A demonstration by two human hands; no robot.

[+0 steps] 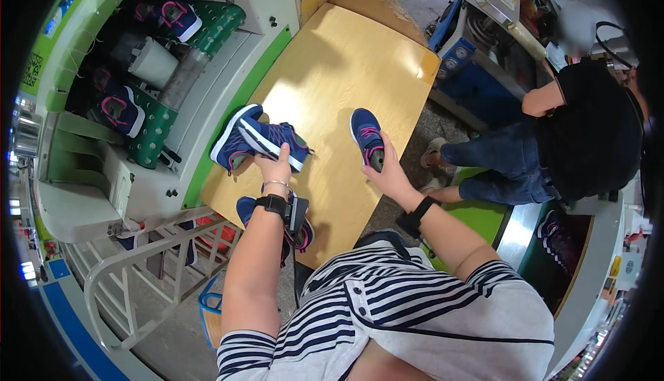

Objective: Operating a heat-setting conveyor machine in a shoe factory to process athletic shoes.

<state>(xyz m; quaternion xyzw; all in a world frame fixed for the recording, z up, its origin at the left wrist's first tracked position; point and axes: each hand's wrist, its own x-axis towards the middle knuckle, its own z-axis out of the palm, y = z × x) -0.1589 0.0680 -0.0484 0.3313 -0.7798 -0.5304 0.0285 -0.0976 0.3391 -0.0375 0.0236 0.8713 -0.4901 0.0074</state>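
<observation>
My left hand (275, 168) is closed round a navy sneaker (282, 137) with a white sole, tipped on its side above the wooden table. Right beside it, at the table's left edge, lies another navy sneaker (230, 147) with pink trim; the two overlap in view. My right hand (389, 173) grips the heel end of a navy sneaker (364, 130) with pink laces, its toe pointing away from me. Beneath my left forearm, more navy and pink shoes (303, 236) rest at the near left of the table, partly hidden by the arm and wristband.
The wooden table (339, 56) has a raised far edge. On the left, a machine carries sneakers (124, 111) on a green belt (153, 128). A metal rack (131, 291) stands at near left. To the right, a co-worker (581, 125) stands beside a blue machine (463, 69).
</observation>
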